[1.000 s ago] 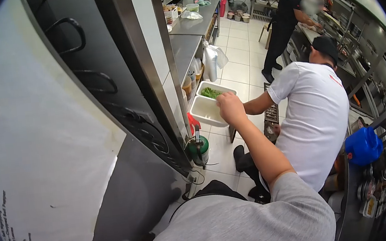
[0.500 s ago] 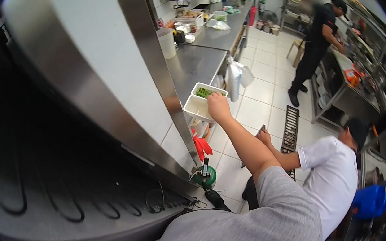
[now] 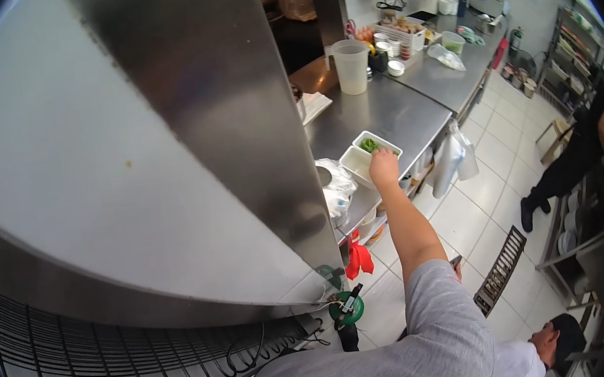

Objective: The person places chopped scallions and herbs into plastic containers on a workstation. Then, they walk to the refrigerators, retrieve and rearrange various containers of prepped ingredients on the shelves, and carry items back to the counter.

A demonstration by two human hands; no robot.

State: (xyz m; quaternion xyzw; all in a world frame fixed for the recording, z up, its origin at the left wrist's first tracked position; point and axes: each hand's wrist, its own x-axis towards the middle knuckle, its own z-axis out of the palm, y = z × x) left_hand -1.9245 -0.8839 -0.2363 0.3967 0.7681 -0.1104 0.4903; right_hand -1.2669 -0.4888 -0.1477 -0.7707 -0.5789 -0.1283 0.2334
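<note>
- Panel (image 3: 89, 153), white, across the upper left of the frame; a metal column (image 3: 217, 94) stands to its right.
- White plastic bag (image 3: 339, 198) on the steel counter (image 3: 401, 106), near the middle of the frame, with a grey rounded thing showing at its opening.
- Green cylinder (image 3: 353, 309) at lower centre, below a red cloth (image 3: 359, 260) hanging by the counter's edge.
- Tall translucent pitcher (image 3: 351, 67) upright on the counter at upper centre; what it holds is too cloudy to tell.
- White containers (image 3: 356, 167), two side by side and touching, at the centre of the frame over the counter. The upper one holds green leaves (image 3: 368, 145); the lower one shows a pale interior. Whether they rest on the counter, I cannot tell.
- Right hand (image 3: 385, 169), fingers drawn narrow on the containers, holding them at their right side; the fingertips are partly hidden.
- Small white cups (image 3: 395, 68) beside a white basket (image 3: 415, 40) of brownish items, upper right of centre.
- Clear tub (image 3: 453, 42) with something green inside, next to a crumpled clear bag (image 3: 446, 58).
- Translucent bags (image 3: 451, 162) hanging off the counter's edge, right of centre.
- Co-worker in dark clothing (image 3: 573, 146) at the right edge.
</note>
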